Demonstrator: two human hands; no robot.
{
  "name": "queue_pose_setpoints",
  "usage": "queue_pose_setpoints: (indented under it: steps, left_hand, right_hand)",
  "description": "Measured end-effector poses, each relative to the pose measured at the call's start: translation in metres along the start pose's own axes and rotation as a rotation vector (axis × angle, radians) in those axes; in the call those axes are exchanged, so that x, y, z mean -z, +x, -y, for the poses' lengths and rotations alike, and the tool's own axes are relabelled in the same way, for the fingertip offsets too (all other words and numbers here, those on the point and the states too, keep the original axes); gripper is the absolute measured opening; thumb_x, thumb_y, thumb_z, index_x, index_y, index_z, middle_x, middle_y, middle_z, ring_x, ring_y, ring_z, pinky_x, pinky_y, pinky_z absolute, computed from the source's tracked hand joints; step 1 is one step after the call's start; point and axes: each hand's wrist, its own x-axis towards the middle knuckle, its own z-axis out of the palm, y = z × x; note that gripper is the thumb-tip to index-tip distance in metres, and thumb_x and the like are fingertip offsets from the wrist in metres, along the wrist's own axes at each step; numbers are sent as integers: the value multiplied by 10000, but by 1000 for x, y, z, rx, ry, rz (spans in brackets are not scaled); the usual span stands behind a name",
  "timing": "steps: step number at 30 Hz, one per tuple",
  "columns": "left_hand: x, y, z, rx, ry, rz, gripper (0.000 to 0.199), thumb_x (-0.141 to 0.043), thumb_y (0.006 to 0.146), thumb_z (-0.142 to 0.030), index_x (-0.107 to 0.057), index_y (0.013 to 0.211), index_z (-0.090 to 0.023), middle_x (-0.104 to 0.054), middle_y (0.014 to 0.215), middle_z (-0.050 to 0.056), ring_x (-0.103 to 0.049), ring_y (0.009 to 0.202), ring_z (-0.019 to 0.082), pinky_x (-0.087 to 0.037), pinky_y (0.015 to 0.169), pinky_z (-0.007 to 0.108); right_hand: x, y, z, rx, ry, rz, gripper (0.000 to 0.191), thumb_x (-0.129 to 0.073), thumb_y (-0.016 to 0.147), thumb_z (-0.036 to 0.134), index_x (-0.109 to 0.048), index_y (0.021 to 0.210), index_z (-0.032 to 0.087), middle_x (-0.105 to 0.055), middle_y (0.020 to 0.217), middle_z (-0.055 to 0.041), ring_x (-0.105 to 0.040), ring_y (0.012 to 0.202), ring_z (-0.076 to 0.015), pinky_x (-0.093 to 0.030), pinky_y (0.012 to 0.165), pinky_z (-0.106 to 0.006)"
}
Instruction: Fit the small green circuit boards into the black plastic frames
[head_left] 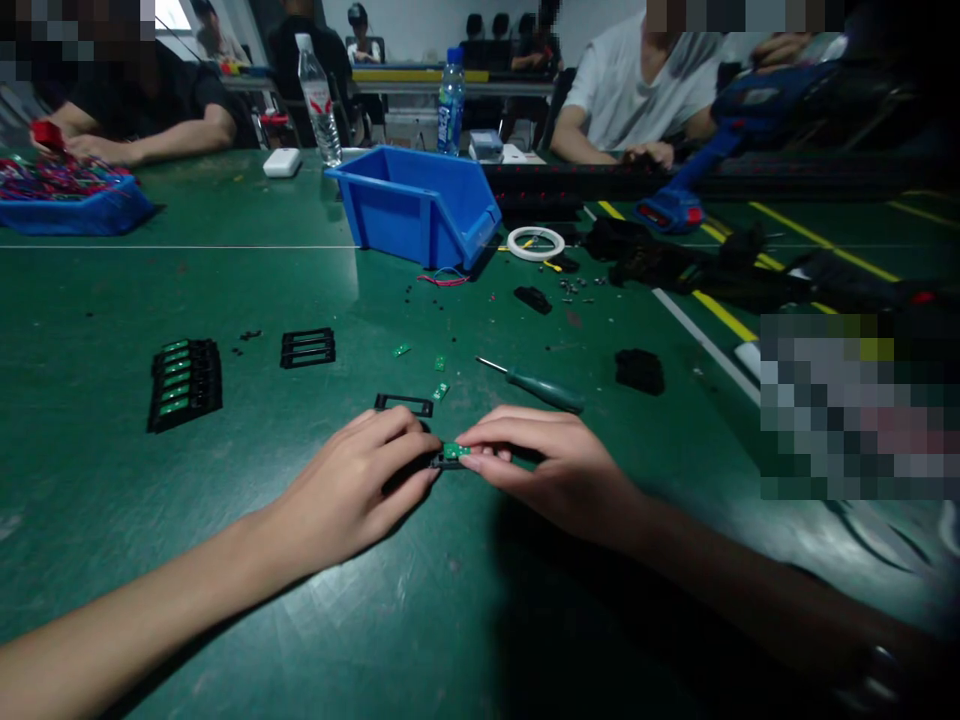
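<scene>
Both hands meet low over the green table [337, 640], near the middle of the view. The left hand [364, 475] has its grip pinched on the left end of a small black holder [450, 464], while the right hand [559, 450] grasps a green circuit board [454, 451] by its right end between thumb and fingertips, with the board lying against the holder. Just beyond the left hand's knuckles lies a black frame [428, 408], and past it three loose green boards [441, 392] are scattered. A screwdriver [544, 390] lies beyond the right hand, its tip towards the loose boards. Well to the left, a black rack [214, 375] carries a row of green boards, with a slotted black piece [307, 348] near it. Farther back stands a blue bin [390, 210], beside a white ring [536, 257]
</scene>
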Motion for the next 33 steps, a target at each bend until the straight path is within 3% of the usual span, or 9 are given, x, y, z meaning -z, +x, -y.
queue_pose_setpoints:
  steps: [6,11,14,19,26,33]
  left_hand:
    - [0,-2,2,10,-6,-28,222,-553,1005,-290,-603,1197,-191,-608,1058,60,-567,950,202,-432,818,354]
    - [-3,-7,4,91,93,-97,360,-657,922,-497,-588,1060,-171,-594,940,42,-552,846,207,-429,735,348]
    - [-3,-7,5,122,98,-93,382,-666,907,-530,-577,1017,-175,-582,901,30,-550,827,202,-424,720,341]
    - [-2,-5,4,95,60,-66,340,-648,936,-485,-582,1068,-179,-587,914,27,-551,833,195,-425,739,341]
    - [-2,-7,3,-23,28,-94,213,-579,999,-321,-588,1155,-177,-622,991,60,-568,892,196,-448,794,344]
    - [-2,-5,2,-48,37,-81,203,-555,1015,-299,-605,1167,-176,-631,988,67,-571,879,197,-446,780,345]
  right_hand:
    - [0,2,5,-63,-15,13,106,-691,904,169,-758,986,183,-687,850,-15,-624,745,-116,-502,696,-226]
    - [0,3,5,-87,-10,4,117,-680,901,167,-758,986,190,-685,850,-25,-629,740,-127,-510,681,-237]
    - [-1,3,4,-122,-1,-22,112,-675,905,180,-758,980,190,-689,864,-31,-630,739,-129,-514,669,-233]
    - [-1,5,4,-161,19,-49,99,-682,897,179,-759,959,184,-689,858,-29,-625,729,-126,-515,650,-226]
    - [1,5,7,-81,19,24,101,-681,901,170,-759,960,192,-671,864,-24,-630,751,-124,-512,679,-234]
    - [-2,6,6,-50,-5,34,105,-689,892,168,-761,967,183,-654,854,-28,-619,745,-124,-505,687,-242]
